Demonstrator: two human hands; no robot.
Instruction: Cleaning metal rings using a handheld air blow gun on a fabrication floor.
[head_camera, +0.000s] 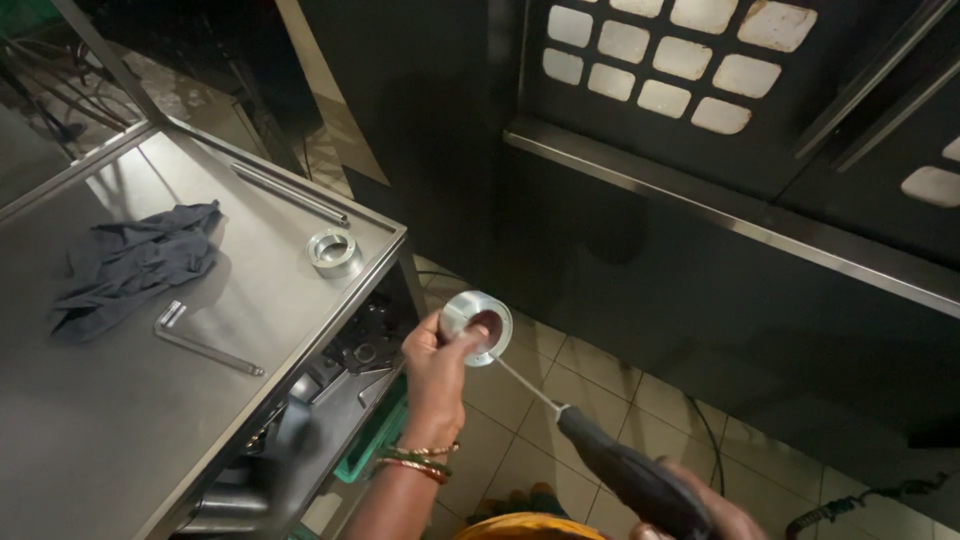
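Head view: the metal ring (477, 326) sits at frame centre, pinched at its rim by the left hand (437, 372), fingers curled tight around it. At five o'clock, the right hand (712, 515) is wrapped closed on a dark-handled air tool (622, 475), its thin nozzle poking into the ring's bore. At ten o'clock, on the steel table (90, 420): a second ring (333, 249), a hex key (200, 343) and a dark cloth (135, 262).

Counted things at the steel table

Two metal rings (476, 325) (333, 250) are being seen, one hex key (200, 343), one dark cloth (135, 262), one long rod (290, 193), one air tool (620, 470) and two hands (437, 375) (715, 515).
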